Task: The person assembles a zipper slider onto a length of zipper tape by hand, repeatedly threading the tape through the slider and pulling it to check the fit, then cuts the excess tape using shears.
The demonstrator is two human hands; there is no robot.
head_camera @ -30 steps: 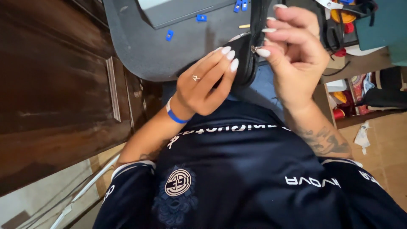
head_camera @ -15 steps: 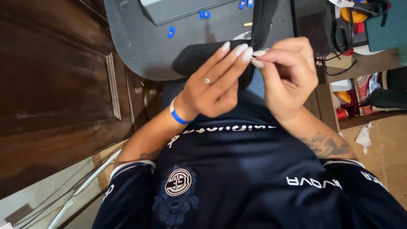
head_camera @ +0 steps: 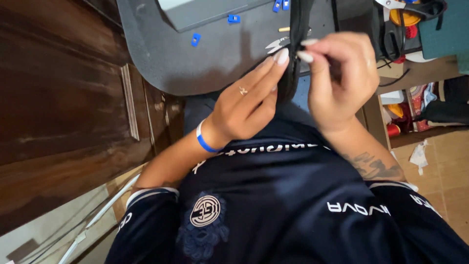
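your left hand and right hand both meet on a black strap that runs up from between your fingers toward the top of the view, over the grey work mat. the left hand lies with its fingers stretched along the left side of the strap, pressing its edge rather than wrapping it; the right hand is curled closed just right of the strap, thumb and forefinger pinching its edge, though whether something small sits in that pinch i cannot tell. the main risk, as i judge it, is the pinch sliding: long nails meet the strap before the fingertip pads do, so the grip is thin and the strap could twist or slip free. the strap also hangs close to your dark jersey, black on dark, so you may misjudge its edge. left of the strap, small blue clips lie loose on the mat, and a tug on the strap could sweep them off. right of the strap, black cords and tools crowd the mat's far edge; a swinging strap end could snag there.
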